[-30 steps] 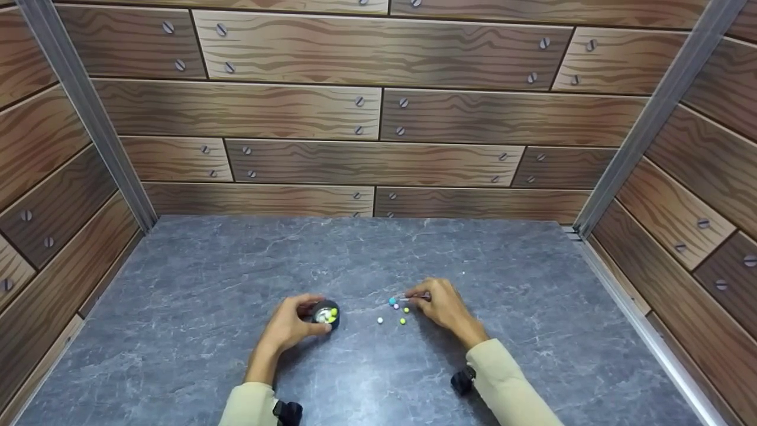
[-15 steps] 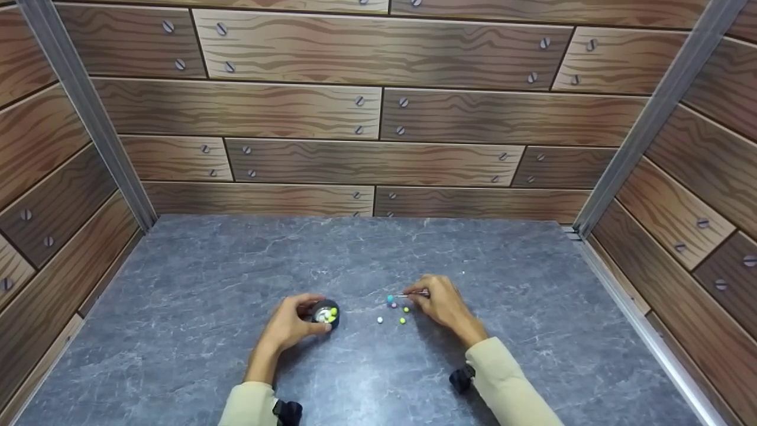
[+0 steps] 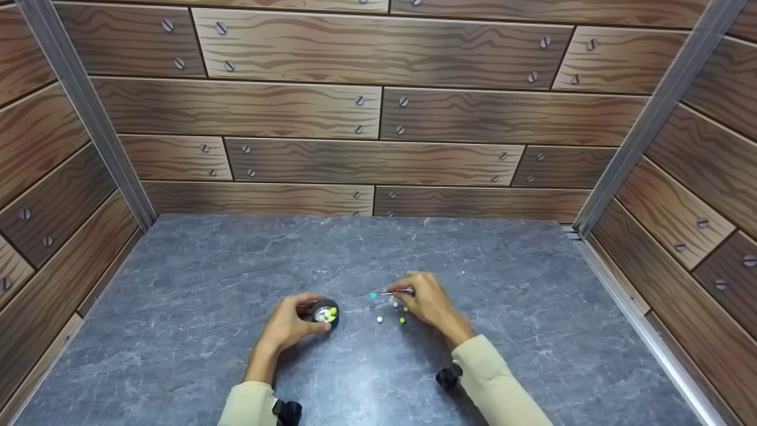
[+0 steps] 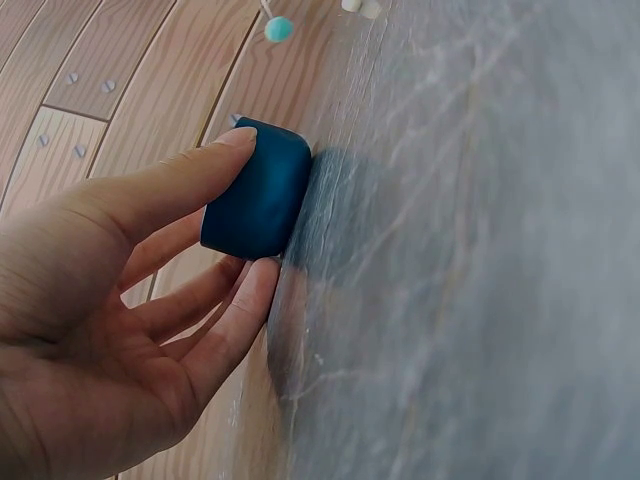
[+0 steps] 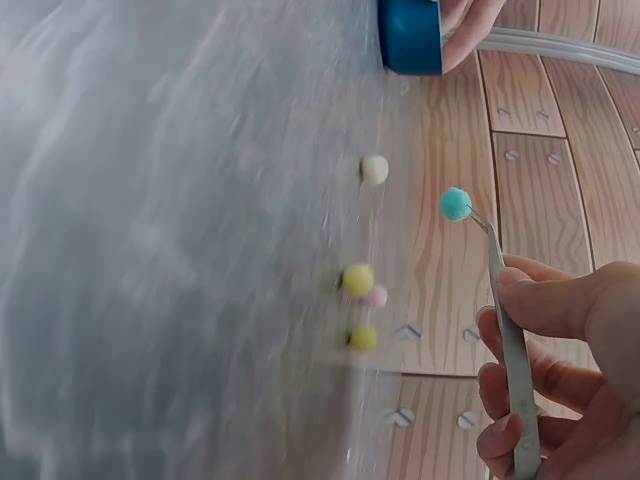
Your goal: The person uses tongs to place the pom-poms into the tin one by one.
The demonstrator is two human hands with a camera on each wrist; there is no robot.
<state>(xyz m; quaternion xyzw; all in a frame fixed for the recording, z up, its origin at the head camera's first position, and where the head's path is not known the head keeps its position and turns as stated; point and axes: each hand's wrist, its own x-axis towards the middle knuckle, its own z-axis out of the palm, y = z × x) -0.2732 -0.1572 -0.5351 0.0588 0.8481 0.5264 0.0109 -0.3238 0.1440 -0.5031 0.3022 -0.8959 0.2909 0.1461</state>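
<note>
My left hand grips a small dark blue round cup by its sides, thumb on one side and fingers on the other. Yellow and white pom-poms lie inside the cup. Between the thumb and fingers of my right hand are metal tweezers. Their bent tips pinch a turquoise pom-pom, held above the table between the cup and the loose pom-poms.
On the grey marbled table lie a white pom-pom, a pink pom-pom and two yellow pom-poms, right of the cup. Wood-patterned walls enclose the table at the back and sides.
The turquoise pom-pom has been lifted off the table in the tweezers. My right hand has carried it left, towards the cup. The left hand and cup have stayed put.
</note>
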